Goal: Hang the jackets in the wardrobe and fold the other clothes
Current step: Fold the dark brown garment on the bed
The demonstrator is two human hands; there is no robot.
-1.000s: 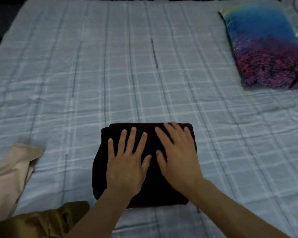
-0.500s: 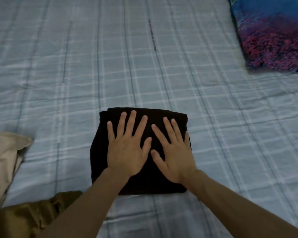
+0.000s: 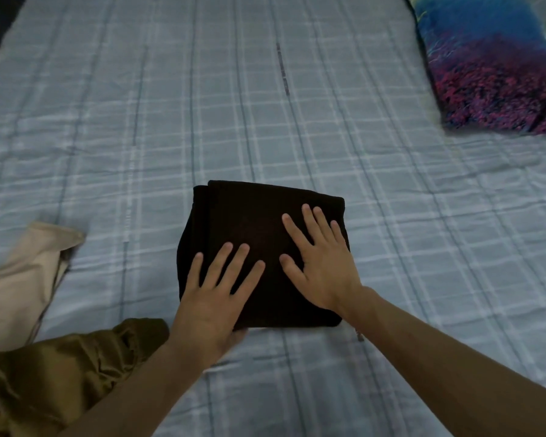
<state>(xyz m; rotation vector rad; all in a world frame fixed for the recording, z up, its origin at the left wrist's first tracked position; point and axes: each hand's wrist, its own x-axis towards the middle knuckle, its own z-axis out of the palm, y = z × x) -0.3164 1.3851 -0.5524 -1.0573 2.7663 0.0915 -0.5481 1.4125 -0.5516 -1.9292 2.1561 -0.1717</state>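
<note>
While both your hands lie flat on it, the folded black garment sits mid-bed, square and tidy.

Your left hand is at its near left edge and your right hand on its right half, fingers spread wide and gripping nothing. On the plaid bed sheet, a beige garment and an olive satin garment lie to the left, a colourful pillow far right.

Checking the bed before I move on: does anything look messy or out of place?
The black garment is folded square under both hands. At the near left edge, an olive garment lies crumpled and a beige one lies loose, both unfolded.
</note>
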